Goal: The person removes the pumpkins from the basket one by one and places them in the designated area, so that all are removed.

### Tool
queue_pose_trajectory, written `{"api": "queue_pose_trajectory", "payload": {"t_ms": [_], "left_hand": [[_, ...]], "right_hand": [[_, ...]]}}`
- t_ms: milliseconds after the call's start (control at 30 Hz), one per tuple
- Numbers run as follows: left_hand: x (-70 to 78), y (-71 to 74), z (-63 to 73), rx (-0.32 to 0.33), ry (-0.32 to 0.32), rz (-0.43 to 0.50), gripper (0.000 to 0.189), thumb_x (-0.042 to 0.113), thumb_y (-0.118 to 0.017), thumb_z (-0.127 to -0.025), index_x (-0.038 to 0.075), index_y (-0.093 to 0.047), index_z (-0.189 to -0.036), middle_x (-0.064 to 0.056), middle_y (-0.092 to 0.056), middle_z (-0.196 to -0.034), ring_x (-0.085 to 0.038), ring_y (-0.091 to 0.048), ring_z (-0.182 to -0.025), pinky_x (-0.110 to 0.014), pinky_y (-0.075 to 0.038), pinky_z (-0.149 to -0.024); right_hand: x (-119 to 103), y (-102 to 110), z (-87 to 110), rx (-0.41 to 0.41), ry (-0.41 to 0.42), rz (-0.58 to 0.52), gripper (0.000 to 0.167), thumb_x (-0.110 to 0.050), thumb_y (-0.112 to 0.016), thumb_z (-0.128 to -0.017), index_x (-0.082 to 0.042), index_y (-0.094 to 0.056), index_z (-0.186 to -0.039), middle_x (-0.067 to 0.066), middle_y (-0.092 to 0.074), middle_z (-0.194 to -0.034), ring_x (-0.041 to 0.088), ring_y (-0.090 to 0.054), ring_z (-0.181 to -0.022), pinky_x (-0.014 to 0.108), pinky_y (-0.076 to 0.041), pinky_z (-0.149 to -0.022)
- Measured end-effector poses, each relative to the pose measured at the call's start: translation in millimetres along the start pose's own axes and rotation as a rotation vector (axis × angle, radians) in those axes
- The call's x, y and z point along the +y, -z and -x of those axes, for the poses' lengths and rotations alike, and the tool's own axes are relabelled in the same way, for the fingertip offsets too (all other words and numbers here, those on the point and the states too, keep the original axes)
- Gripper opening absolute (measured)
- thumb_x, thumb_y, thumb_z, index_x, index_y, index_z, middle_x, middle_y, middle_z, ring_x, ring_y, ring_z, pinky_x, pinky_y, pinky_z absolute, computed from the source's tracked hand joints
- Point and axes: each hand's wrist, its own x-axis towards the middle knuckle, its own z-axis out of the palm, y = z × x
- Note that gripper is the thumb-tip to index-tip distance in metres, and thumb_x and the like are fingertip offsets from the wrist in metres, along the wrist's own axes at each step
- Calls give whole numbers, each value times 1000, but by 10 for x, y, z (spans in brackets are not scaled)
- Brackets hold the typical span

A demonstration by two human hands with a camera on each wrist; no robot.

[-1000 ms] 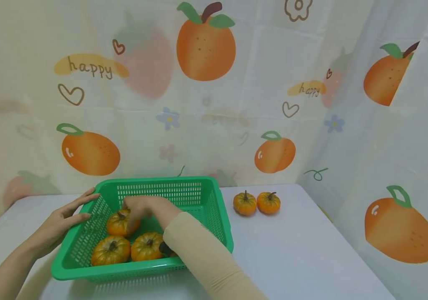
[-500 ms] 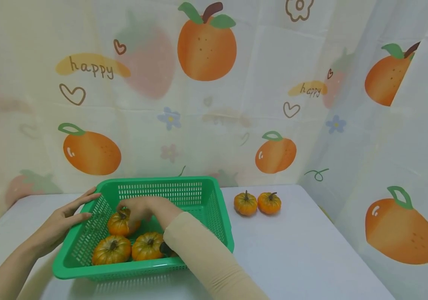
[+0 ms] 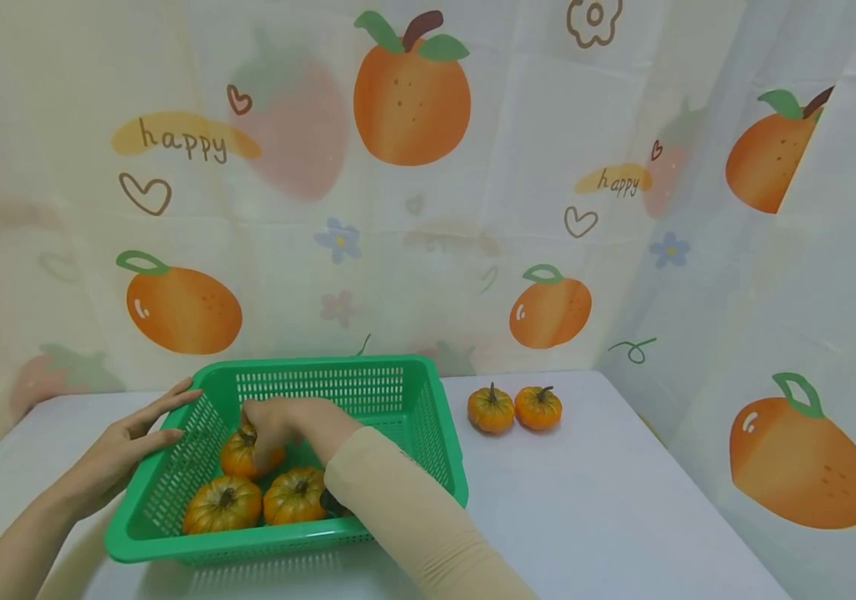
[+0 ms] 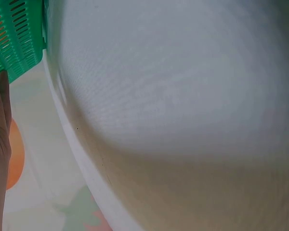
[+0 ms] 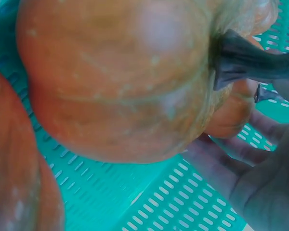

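My left hand (image 3: pixel 116 446) rests on the left rim of a green perforated plastic basket (image 3: pixel 172 548), fingers fairly straight along it. Inside the basket, my right hand (image 3: pixel 281 425) grips a small orange pumpkin (image 3: pixel 236 457) near the back left, its fingers curled down over the top and side. Two more pumpkins sit along the front wall, one in the left corner (image 3: pixel 222 507) and one beside it (image 3: pixel 294 497). A dark stem (image 3: pixel 332 502) shows next to my sleeve, its pumpkin mostly hidden. The right wrist view has a large pumpkin (image 5: pixel 115 82) close up, partly covering the gripped one (image 5: pixel 229 115).
Two small pumpkins, one (image 3: pixel 491 410) touching or close beside the other (image 3: pixel 538 408), stand on the white table (image 3: pixel 585 500) right of the basket. A fruit-printed curtain (image 3: pixel 428 208) hangs behind the table and along its right side.
The gripped pumpkin has shifted slightly to the right, with my right hand staying on it. My left hand keeps its place on the rim.
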Motion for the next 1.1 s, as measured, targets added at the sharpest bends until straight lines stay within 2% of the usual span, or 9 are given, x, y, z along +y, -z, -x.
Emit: {"api": "queue_pose_trajectory", "payload": {"t_ms": [233, 467, 633, 767, 900, 1100], "left_hand": [[0, -1, -3, 4, 6, -14, 56, 13, -43, -105, 16, -24, -158, 26, -7, -165, 30, -14, -125, -1, -35, -85], [-4, 2, -2, 1, 6, 0, 57, 13, -43, -105, 17, -24, -158, 25, -7, -165, 30, -13, -126, -1, -34, -85], [-8, 0, 5, 0, 2, 9, 57, 12, -43, -105, 16, -24, -158, 25, -7, -166, 30, -11, -128, -1, -33, -85], [-12, 0, 4, 3, 7, 6, 57, 12, -43, -105, 17, -25, -158, 25, -7, -166, 30, -11, -128, -1, -32, -85], [-12, -5, 2, 1, 14, 22, 57, 13, -43, -105, 17, -24, -158, 25, -6, -166, 28, -9, -129, -1, -31, -86], [-11, 1, -4, 1, 16, 9, 56, 13, -43, -105, 17, -24, -158, 25, -6, -166, 29, -11, -128, -2, -33, -85]], "right_hand": [[-8, 28, 0, 10, -7, 47, 63, -29, -73, -87, -32, -39, -140, -14, -51, -137, 3, -58, -88, 20, -54, -69], [12, 137, 43, 17, -16, 31, 62, -29, -73, -86, -30, -41, -138, -13, -52, -133, 5, -59, -85, 21, -56, -69], [85, 263, 93, 20, 8, -33, 66, -26, -74, -85, -28, -39, -140, -10, -52, -127, 7, -58, -78, 24, -57, -69], [167, 380, 142, 23, 41, -136, 71, -22, -76, -83, -25, -37, -142, -8, -48, -134, 9, -58, -81, 27, -58, -74], [229, 475, 202, 30, 79, -214, 73, -19, -76, -83, -23, -35, -143, -4, -44, -140, 11, -57, -80, 27, -57, -70], [339, 618, 314, 58, 145, -289, 71, -16, -76, -82, -17, -36, -141, 3, -45, -134, 13, -56, -77, 27, -56, -64]]}}
